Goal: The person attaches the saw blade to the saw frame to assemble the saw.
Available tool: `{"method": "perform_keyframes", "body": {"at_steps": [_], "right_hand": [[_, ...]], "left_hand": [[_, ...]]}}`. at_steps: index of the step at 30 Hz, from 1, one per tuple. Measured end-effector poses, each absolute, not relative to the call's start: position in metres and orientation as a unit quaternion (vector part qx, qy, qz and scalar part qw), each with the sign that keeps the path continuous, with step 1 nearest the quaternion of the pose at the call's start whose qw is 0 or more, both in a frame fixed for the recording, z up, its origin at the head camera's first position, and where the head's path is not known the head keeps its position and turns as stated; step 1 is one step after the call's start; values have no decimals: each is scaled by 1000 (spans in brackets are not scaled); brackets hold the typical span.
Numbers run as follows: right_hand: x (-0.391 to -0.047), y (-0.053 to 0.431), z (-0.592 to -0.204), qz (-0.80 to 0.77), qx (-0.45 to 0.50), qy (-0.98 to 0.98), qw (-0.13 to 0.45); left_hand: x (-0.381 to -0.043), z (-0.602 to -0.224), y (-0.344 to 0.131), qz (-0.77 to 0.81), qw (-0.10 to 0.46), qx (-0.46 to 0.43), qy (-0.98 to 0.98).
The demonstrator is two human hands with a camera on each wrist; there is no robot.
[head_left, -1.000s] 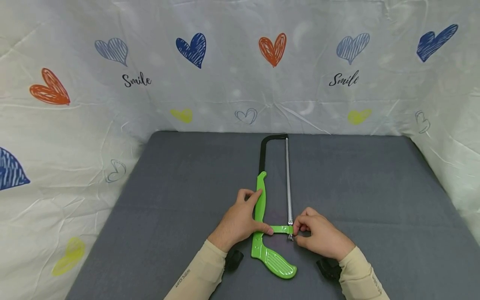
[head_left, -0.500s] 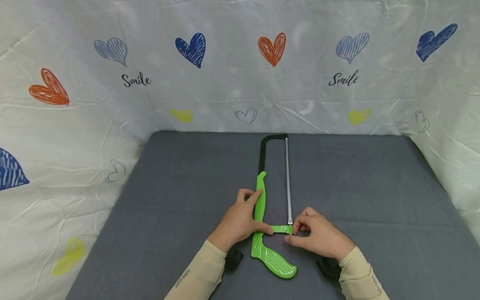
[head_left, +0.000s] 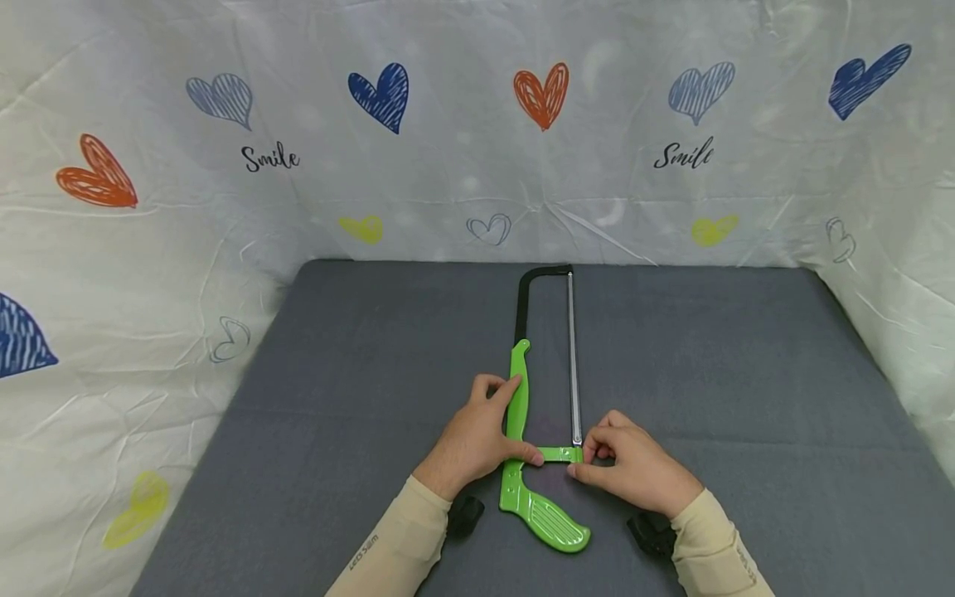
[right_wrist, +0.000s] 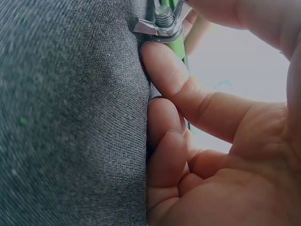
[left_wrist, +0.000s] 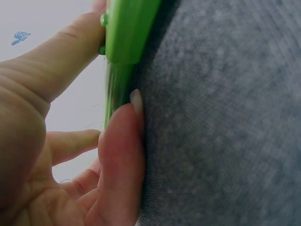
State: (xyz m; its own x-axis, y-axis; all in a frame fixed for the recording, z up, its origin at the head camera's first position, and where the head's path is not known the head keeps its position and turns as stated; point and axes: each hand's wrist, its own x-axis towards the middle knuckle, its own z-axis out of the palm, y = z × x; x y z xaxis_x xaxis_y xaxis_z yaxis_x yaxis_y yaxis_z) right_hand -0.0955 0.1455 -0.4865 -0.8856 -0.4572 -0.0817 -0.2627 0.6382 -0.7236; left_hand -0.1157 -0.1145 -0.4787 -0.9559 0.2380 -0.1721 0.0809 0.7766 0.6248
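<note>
Saw (head_left: pixel 516 419) lies flat on grey table (head_left: pixel 373 348), approx. 5 o'clock of head view's ctr.: black bow (head_left: pixel 522 307) to its 12, green handle (head_left: pixel 552 520) to 6, blade (head_left: pixel 574 365) down its 3 o'clock side. L hand (head_left: pixel 477 429), at saw's 9, holds it, thumb on green crossbar (head_left: pixel 559 454), fingertip higher on spine. R hand (head_left: pixel 637 464), at saw's 4, is narrow: thumb & forefinger pinch wing nut (right_wrist: pixel 162 26) by crossbar's 3 o'clock end, other fingers curled. Thumb hides nut in head view; R wrist cam shows it. Tan sleeves (head_left: pixel 399 543) w/ dark lettering enter from 7 & 5. Black gadget (head_left: pixel 466 518) beside each wrist. White sheet (head_left: pixel 448 166) w/ hearts behind table, toward 12.
</note>
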Motion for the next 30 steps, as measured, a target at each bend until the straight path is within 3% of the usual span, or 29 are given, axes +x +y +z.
{"method": "perform_keyframes", "body": {"at_steps": [30], "right_hand": [[-96, 146, -485, -377, -201, 894, 139]], "left_hand": [[-116, -477, -116, 322, 128, 83, 934]]}}
